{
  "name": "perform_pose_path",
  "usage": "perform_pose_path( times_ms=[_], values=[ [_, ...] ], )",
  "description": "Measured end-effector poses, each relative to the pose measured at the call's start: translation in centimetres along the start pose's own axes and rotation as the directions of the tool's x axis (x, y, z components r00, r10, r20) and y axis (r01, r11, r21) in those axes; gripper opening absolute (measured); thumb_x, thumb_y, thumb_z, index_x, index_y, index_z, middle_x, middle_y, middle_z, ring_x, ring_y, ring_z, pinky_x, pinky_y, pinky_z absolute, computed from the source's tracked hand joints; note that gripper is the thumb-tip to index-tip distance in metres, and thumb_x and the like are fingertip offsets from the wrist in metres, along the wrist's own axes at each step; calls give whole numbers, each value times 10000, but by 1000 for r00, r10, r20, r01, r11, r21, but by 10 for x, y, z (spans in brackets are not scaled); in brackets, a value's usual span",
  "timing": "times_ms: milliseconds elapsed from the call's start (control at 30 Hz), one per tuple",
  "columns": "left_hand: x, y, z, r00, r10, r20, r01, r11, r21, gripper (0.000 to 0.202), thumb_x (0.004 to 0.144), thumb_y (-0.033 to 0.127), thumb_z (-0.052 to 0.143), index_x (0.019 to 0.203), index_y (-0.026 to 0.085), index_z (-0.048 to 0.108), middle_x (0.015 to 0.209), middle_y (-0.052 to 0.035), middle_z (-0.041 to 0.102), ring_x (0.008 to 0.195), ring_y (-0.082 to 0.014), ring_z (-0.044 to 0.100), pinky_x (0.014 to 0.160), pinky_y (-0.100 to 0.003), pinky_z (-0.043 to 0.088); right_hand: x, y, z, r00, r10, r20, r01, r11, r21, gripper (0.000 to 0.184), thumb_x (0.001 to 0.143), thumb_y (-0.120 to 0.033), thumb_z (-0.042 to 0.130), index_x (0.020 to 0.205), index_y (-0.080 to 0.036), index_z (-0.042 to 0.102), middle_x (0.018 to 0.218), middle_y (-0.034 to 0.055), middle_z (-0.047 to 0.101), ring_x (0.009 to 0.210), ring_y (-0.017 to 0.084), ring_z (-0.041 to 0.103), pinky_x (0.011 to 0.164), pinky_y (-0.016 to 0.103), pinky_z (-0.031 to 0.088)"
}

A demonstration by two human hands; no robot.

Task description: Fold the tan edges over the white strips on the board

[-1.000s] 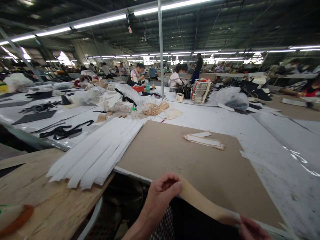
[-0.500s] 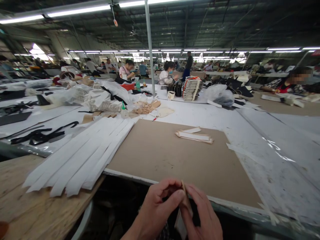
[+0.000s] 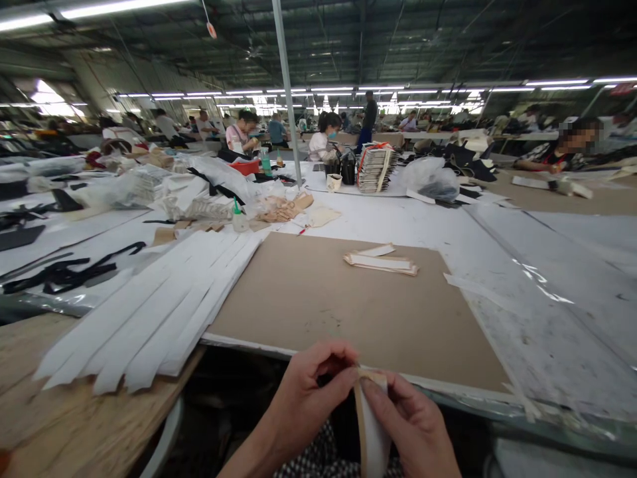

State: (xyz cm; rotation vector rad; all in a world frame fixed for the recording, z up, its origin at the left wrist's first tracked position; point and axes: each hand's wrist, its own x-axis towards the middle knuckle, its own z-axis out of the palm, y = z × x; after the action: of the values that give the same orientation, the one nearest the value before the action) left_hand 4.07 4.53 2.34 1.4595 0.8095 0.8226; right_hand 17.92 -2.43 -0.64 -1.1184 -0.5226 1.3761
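A white strip with tan edges (image 3: pixel 374 431) hangs down between my hands, just in front of the table's near edge. The thumb and fingers of my left hand (image 3: pixel 318 388) pinch its upper left corner. My right hand (image 3: pixel 408 415) grips the same strip near the top, the thumb lying on its white face. The strip's lower end runs out of view at the bottom. Beyond my hands, a small stack of similar white-and-tan strips (image 3: pixel 382 261) lies on the brown board (image 3: pixel 298 292).
Long white strips (image 3: pixel 149 305) fan out at the left, overhanging a wooden surface (image 3: pixel 64 411). A green-capped bottle (image 3: pixel 239 219), tan scraps (image 3: pixel 283 207) and a tied bundle (image 3: pixel 377 167) lie farther back. A post (image 3: pixel 286 93) rises behind. Co-workers sit across the room.
My hands have turned the strip so its white face shows, where before it was mostly edge-on. My right thumb now presses on that face. The view has shifted slightly.
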Motion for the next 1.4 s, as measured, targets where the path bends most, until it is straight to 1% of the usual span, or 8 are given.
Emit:
perform_pose_path(
  times_ms=[200,333,400,500,633,833,1100,1400],
  values=[
    [1,-12,3,996,-86,-12,85,992,-95,170,864,317,676,889,165,602,743,13,588,689,-98,547,637,-187,447,1,-1,-5,996,44,72,-51,994,100,340,697,-444,811,962,-235,769,805,24,741,649,179,648,620,259,486],
    [2,-10,1,988,153,5,-153,978,139,53,906,227,612,890,177,612,918,-32,615,781,-119,595,679,-206,489,2,-1,-3,997,37,64,-43,994,104,328,701,-457,802,957,-254,774,835,11,740,675,174,638,651,262,483],
    [3,-7,-2,931,360,63,-357,861,363,64,920,159,574,924,184,632,1062,-60,605,834,-123,605,729,-224,502,2,-1,-3,999,25,43,-27,998,63,333,707,-473,791,953,-250,772,813,0,727,674,167,617,655,261,478],
    [4,-4,-6,803,551,226,-554,552,623,144,931,116,546,1021,178,639,1060,-74,625,889,-157,600,789,-273,504,3,0,-5,1000,-21,18,22,997,-70,327,729,-513,752,877,-222,769,709,-11,673,644,164,570,659,272,476],
    [5,-3,-6,707,586,396,-631,270,727,138,929,100,545,1038,123,627,1012,-71,667,983,-201,581,884,-340,473,5,1,-7,994,-108,4,105,955,-276,365,756,-562,691,704,-201,717,632,-9,591,662,179,541,646,276,472],
    [6,-5,-3,618,607,500,-676,86,731,165,918,84,529,1042,80,638,1071,-95,684,1070,-223,578,989,-394,425,7,4,-10,981,-192,28,188,908,-374,357,780,-520,672,642,-197,608,683,-16,513,734,171,512,689,250,454],
    [11,-6,-2,562,648,513,-688,23,725,121,886,73,550,940,87,658,1042,-93,695,1018,-217,600,958,-406,449,14,10,-21,990,-93,104,129,897,-423,379,799,-553,639,735,-181,672,725,-6,587,720,176,537,666,251,462],
    [10,-19,8,625,702,342,-586,132,799,209,885,56,524,1056,113,629,1079,-100,705,999,-198,626,948,-389,458,20,9,-24,995,-62,78,96,792,-602,457,830,-606,556,844,-174,704,807,23,690,760,200,585,727,264,460]
  ],
)
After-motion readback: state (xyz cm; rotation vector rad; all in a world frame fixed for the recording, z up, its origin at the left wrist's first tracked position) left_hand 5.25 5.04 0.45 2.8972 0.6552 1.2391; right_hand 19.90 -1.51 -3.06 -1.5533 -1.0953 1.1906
